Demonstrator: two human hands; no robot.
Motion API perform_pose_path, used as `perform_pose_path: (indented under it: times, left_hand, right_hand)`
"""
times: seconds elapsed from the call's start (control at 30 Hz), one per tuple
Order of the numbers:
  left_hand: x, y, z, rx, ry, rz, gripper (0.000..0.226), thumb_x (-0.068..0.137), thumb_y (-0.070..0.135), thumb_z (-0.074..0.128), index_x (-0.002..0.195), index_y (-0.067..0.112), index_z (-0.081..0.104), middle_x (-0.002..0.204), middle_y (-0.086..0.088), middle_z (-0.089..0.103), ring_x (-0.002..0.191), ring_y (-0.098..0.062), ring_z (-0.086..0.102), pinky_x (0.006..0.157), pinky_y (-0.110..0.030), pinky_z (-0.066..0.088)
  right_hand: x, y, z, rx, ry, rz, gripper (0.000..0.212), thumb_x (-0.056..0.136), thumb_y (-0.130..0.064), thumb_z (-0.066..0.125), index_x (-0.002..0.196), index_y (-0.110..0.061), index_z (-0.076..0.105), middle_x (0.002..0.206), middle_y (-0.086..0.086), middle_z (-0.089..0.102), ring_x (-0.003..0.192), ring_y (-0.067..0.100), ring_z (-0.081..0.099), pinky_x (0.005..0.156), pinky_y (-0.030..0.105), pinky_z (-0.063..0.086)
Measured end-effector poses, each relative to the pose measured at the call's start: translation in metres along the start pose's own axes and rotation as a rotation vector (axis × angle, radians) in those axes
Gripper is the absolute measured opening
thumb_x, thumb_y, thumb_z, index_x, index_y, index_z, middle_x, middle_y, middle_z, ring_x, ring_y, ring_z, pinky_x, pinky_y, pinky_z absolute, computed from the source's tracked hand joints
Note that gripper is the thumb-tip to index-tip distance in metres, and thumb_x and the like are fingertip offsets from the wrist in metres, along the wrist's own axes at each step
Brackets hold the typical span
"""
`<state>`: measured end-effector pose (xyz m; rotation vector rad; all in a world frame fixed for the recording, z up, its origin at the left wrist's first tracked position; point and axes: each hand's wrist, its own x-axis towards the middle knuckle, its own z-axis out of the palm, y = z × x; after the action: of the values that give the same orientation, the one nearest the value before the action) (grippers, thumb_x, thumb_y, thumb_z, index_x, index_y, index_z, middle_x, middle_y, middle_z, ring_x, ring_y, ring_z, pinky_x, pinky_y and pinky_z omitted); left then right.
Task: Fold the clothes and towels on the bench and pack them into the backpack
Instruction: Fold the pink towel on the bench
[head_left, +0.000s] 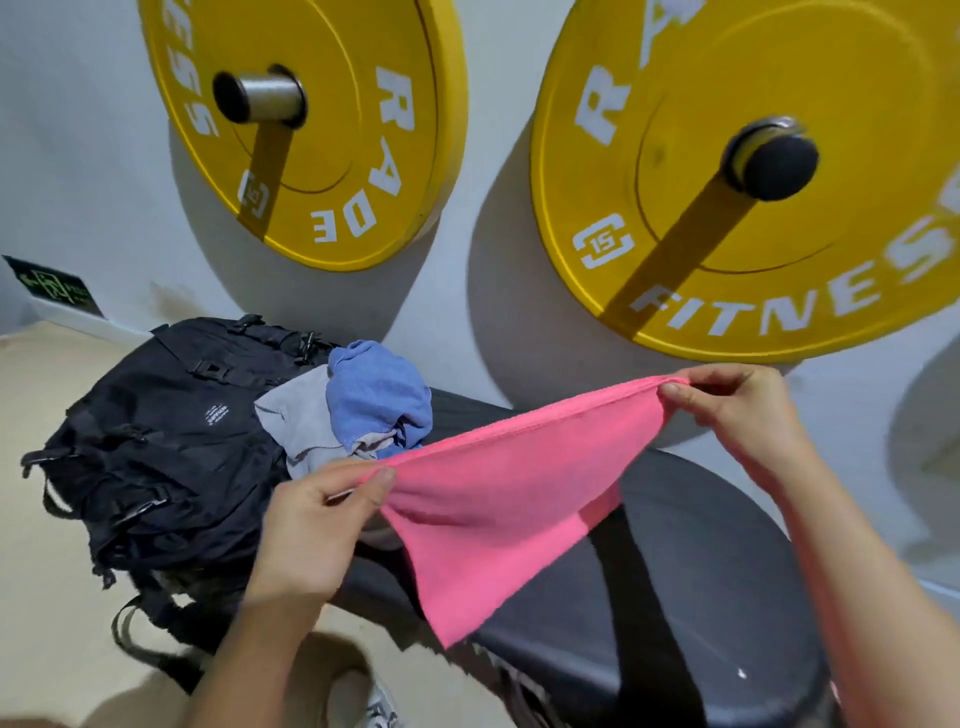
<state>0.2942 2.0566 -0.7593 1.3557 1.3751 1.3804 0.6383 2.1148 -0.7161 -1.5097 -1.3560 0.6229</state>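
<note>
I am wearing a white sneaker (382, 704) with dark markings, peeking in at the bottom edge. My left hand (311, 525) and right hand (737, 410) are going bare, forearms (249, 654) uncovered too.

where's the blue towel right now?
Head view, left of centre: the blue towel lies crumpled on a grey cloth at the far end of the bench, right beside the black backpack, just beyond the left hand.

Pink towel (498, 499) stretched taut above the bench (701, 571); blue towel (376, 395) crumpled on grey cloth (301, 415) beside black backpack (171, 441).
</note>
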Motion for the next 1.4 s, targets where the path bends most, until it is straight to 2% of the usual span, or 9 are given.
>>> perform_pose_path:
  times: [0.13,0.27,0.4,0.53,0.67,0.93,1.07,1.13,1.4]
  left_hand:
    - [-0.007,0.043,-0.008,-0.03,-0.05,0.078,0.02,0.086,0.005,0.064,0.08,0.021,0.075,0.083,0.014,0.074,0.078,0.007,0.064,0.072,-0.005,0.045]
    - [-0.018,0.072,-0.002,-0.159,-0.007,0.037,0.007,0.081,0.012,0.07,0.083,0.016,0.076,0.079,0.005,0.075,0.079,-0.012,0.066,0.083,-0.029,0.052]
    - [-0.024,0.087,0.008,-0.165,-0.013,0.052,0.005,0.08,0.011,0.073,0.08,0.015,0.075,0.076,0.002,0.075,0.074,-0.015,0.067,0.077,-0.03,0.053]
    - [-0.013,0.081,0.026,-0.108,-0.056,0.067,0.011,0.078,0.006,0.074,0.076,0.018,0.074,0.07,0.01,0.073,0.063,0.0,0.063,0.06,-0.012,0.051]
    - [0.015,0.045,0.057,-0.05,-0.101,0.015,0.011,0.077,0.005,0.075,0.077,0.015,0.072,0.068,0.006,0.071,0.062,-0.004,0.061,0.062,-0.013,0.051]
    - [0.065,-0.08,0.119,0.155,-0.227,-0.135,0.022,0.079,-0.001,0.071,0.076,0.02,0.071,0.061,0.019,0.068,0.06,0.003,0.061,0.064,-0.01,0.048]
    - [0.089,-0.114,0.139,0.163,-0.246,-0.242,0.018,0.082,0.004,0.07,0.072,0.019,0.072,0.063,-0.002,0.066,0.06,-0.015,0.053,0.061,-0.028,0.046]
    - [0.1,-0.125,0.147,0.186,-0.253,-0.258,0.016,0.083,0.005,0.07,0.072,0.017,0.071,0.051,0.006,0.061,0.045,-0.007,0.047,0.051,-0.021,0.04]
    - [0.128,-0.159,0.169,0.366,-0.298,-0.177,0.023,0.086,0.004,0.064,0.068,0.017,0.061,0.04,0.017,0.049,0.041,0.0,0.04,0.05,-0.021,0.032]
  right_hand:
    - [-0.049,-0.037,-0.052,0.19,0.004,0.023,0.013,0.067,-0.02,0.082,0.072,-0.014,0.072,0.06,-0.005,0.068,0.06,0.008,0.058,0.052,0.013,0.048]
    - [-0.091,-0.057,-0.093,0.24,0.025,0.013,0.067,0.024,-0.064,0.087,0.071,-0.017,0.076,0.068,0.0,0.07,0.061,0.006,0.061,0.054,0.015,0.049]
    - [-0.116,-0.062,-0.122,0.156,0.012,0.036,0.075,0.02,-0.068,0.085,0.074,-0.016,0.076,0.068,0.001,0.07,0.06,0.006,0.06,0.052,0.015,0.048]
    - [-0.116,-0.052,-0.13,0.099,0.012,0.104,0.046,0.047,-0.041,0.089,0.074,-0.007,0.074,0.062,0.003,0.065,0.057,0.013,0.053,0.046,0.015,0.044]
    - [-0.093,-0.003,-0.113,0.055,0.004,0.226,0.006,0.074,-0.004,0.077,0.074,-0.003,0.072,0.056,0.001,0.062,0.054,0.012,0.048,0.049,0.018,0.04]
    - [-0.049,0.156,-0.043,-0.084,0.043,0.411,0.016,0.081,0.001,0.071,0.087,-0.014,0.067,0.067,0.003,0.059,0.053,0.007,0.05,0.053,0.015,0.044]
    - [-0.029,0.193,-0.031,-0.049,0.012,0.542,0.016,0.085,-0.002,0.068,0.07,-0.009,0.067,0.058,0.004,0.056,0.047,0.011,0.05,0.057,0.028,0.052]
    - [-0.021,0.202,-0.027,-0.023,0.032,0.565,0.019,0.085,0.001,0.067,0.068,-0.006,0.063,0.058,0.006,0.057,0.045,0.013,0.052,0.053,0.025,0.053]
    - [-0.005,0.209,-0.017,-0.05,-0.171,0.523,0.037,0.091,-0.011,0.06,0.059,0.006,0.056,0.047,0.025,0.054,0.042,0.016,0.029,0.043,0.021,0.024]
